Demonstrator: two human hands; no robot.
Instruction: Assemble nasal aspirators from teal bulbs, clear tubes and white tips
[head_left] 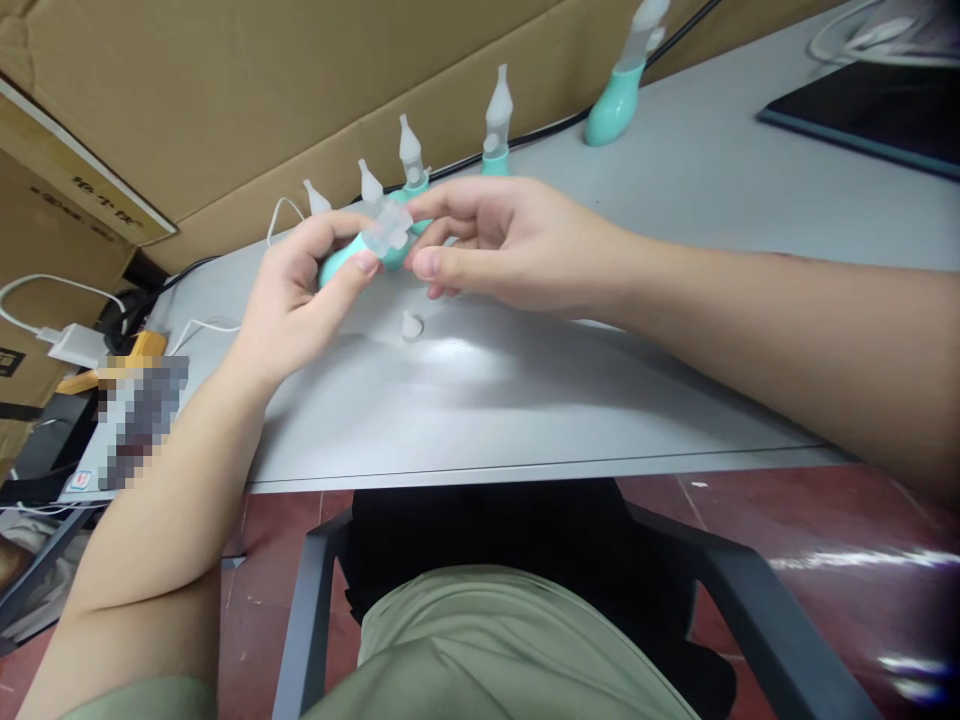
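Observation:
My left hand is closed around a teal nasal aspirator, tilted with its clear plastic cup up and to the right. My right hand is just right of that cup, its fingers bent but apart. Its index fingertip is close to the cup's rim; whether it touches I cannot tell. A small white silicone tip lies on the table below the hands.
More teal aspirators with white nozzles stand along the back: one at the right, one nearer the middle, others behind my hands. A cardboard wall borders the grey table. A dark flat device lies far right, a white charger left.

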